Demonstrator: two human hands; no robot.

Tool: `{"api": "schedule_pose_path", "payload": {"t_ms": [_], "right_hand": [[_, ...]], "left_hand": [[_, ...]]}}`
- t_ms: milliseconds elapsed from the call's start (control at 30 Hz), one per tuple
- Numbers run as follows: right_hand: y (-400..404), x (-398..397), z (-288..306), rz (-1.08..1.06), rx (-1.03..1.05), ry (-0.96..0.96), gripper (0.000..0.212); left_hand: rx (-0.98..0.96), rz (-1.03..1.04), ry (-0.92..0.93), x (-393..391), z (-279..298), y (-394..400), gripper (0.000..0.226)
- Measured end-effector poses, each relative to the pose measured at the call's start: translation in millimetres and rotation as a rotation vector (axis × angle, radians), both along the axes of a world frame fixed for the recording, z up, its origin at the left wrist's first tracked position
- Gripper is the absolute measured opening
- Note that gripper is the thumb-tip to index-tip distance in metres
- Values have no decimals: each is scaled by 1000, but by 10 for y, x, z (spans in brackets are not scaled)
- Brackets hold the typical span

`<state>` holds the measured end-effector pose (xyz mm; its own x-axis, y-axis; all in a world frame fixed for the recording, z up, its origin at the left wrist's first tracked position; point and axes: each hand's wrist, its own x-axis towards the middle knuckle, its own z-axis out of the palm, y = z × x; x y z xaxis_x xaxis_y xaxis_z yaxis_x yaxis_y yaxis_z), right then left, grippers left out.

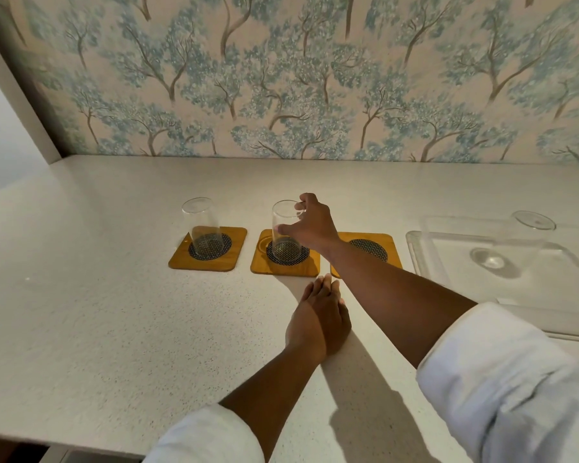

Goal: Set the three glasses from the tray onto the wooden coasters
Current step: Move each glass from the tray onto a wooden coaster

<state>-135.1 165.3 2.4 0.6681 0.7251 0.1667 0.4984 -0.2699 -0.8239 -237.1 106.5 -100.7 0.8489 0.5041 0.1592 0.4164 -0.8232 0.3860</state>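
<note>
The right hand (309, 225) reaches across the white speckled counter (97, 312), fingers curled around a clear cylindrical glass (286, 230) standing on the middle square wooden coaster (284, 253). The left hand (321, 315) lies flat, fingers together, near the front edge. Another glass (202, 227) stands on the left coaster (208, 248); the third (533, 220) sits in the clear tray (428, 255) at the right.

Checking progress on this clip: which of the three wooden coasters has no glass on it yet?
The right coaster, nearest the clear tray; the left coaster and middle coaster each hold a glass.
</note>
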Motion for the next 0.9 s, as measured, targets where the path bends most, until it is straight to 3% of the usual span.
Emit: {"api": "schedule_pose_path", "payload": {"t_ms": [367,900], "right_hand": [[-148,44,56,-4,-24,-93,99],[-1087,717,440,-336,20,-193,80]], "left_hand": [[14,38,-10,-7,30,-26,56],[29,19,57,-39,106,-107,51]]}}
